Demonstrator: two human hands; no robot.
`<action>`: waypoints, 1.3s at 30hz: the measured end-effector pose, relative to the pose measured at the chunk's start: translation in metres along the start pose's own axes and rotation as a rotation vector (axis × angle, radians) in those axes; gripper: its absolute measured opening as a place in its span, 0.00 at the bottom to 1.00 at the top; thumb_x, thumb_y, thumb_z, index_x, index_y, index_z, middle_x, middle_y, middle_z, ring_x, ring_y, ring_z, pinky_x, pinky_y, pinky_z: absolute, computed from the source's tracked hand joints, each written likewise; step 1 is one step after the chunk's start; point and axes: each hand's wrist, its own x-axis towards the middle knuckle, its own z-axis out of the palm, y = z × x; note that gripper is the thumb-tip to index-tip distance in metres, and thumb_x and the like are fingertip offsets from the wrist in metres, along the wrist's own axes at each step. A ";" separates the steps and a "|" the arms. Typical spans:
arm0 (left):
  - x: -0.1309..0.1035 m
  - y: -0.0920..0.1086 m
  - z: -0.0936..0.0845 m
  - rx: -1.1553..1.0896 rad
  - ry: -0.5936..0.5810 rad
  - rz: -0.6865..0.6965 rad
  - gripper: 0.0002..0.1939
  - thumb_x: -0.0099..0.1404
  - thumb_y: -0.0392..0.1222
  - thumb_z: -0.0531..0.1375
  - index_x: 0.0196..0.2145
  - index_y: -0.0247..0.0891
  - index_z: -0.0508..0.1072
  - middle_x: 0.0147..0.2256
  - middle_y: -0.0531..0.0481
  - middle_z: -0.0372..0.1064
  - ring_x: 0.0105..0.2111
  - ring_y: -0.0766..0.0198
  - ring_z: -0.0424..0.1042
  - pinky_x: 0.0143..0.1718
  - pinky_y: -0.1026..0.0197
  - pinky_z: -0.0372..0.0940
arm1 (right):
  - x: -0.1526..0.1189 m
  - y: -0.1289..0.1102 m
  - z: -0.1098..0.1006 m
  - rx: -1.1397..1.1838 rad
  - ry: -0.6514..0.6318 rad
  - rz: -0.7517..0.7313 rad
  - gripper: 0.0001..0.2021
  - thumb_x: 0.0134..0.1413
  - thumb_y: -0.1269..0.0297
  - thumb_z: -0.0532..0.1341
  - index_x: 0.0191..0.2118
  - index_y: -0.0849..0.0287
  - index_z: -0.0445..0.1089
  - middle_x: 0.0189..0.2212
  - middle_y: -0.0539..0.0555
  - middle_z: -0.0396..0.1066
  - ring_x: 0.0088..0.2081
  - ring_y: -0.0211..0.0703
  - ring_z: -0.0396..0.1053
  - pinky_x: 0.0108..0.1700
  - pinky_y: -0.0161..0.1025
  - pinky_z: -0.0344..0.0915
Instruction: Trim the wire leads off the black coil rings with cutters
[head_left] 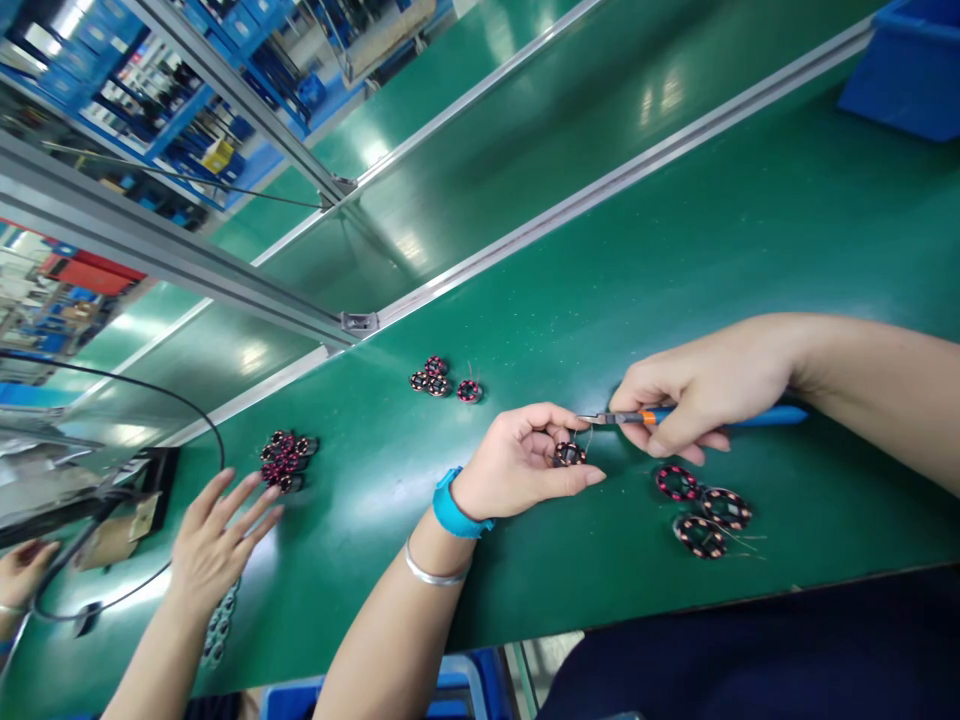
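My left hand (536,455), with a teal band and a silver bangle at the wrist, holds a small wound motor stator (570,454) between thumb and fingers. Thin wire ends rise from the stator. In my right hand (694,395) is a pair of blue-handled pliers (769,415) with orange near the joint. The jaws (600,419) point left and meet the wire ends close to my left index fingertip; whether they grip a wire I cannot tell. Below my right hand lie three more stators (701,537) with loose wires.
On the green bench (540,590) several stators (435,380) sit left of centre, and a bigger cluster (285,460) lies farther left. A co-worker's open hand (217,540) reaches beside that cluster. Aluminium rails (510,235) line the back. A blue bin (904,80) stands at upper right.
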 end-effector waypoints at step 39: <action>-0.009 0.008 -0.030 1.482 1.074 0.235 0.31 0.55 0.48 0.69 0.53 0.33 0.70 0.56 0.31 0.66 0.56 0.39 0.66 0.56 0.42 0.63 | -0.020 0.014 -0.006 0.144 0.209 -0.154 0.14 0.55 0.54 0.61 0.38 0.61 0.66 0.29 0.53 0.70 0.27 0.37 0.65 0.32 0.36 0.60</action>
